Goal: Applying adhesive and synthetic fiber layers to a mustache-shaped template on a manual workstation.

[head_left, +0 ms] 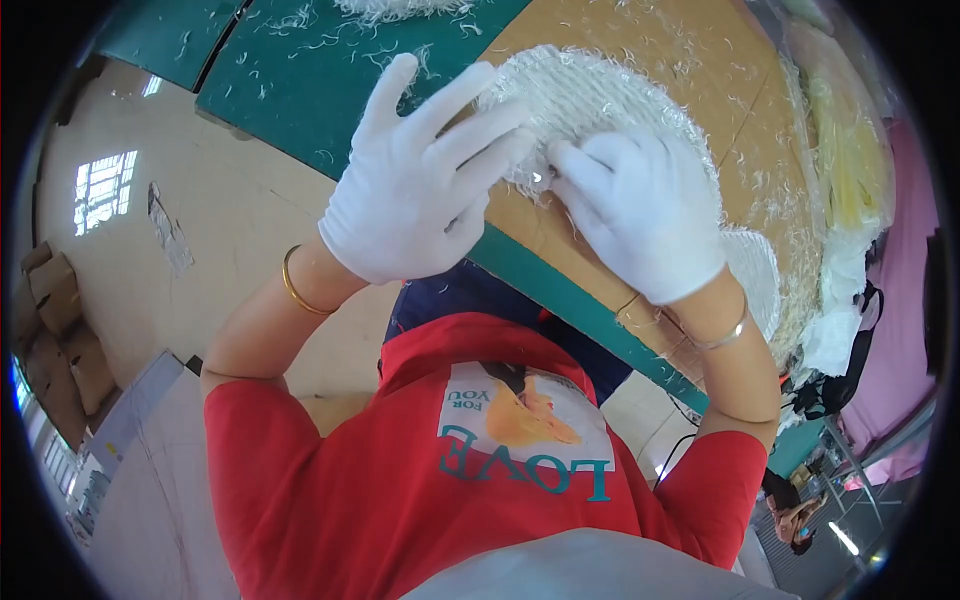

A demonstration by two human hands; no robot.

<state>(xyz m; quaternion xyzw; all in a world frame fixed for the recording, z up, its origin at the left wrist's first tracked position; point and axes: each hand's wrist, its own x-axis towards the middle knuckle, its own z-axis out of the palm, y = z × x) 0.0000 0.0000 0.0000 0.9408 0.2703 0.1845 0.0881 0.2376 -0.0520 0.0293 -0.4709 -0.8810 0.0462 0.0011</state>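
A rounded white shaggy fabric piece [610,90] with ribbed rows of strands lies on a brown cardboard sheet at the near edge of the table. My left hand [420,180], in a white glove, has its fingers spread, the lower fingertips over the fabric's left edge. My right hand [645,205], gloved too, is closed in a pinch at the near edge of the same piece. A small shiny bit [538,178] shows beside its fingertips; what it is I cannot make out. My right palm hides part of the fabric.
Loose white threads lie over the cardboard [640,30] and the green table [290,90]. Another white piece [755,275] is by my right wrist, and a white heap [400,8] at the far edge. Plastic bags [845,130] line the right side. Cardboard boxes [65,330] stand on the floor at left.
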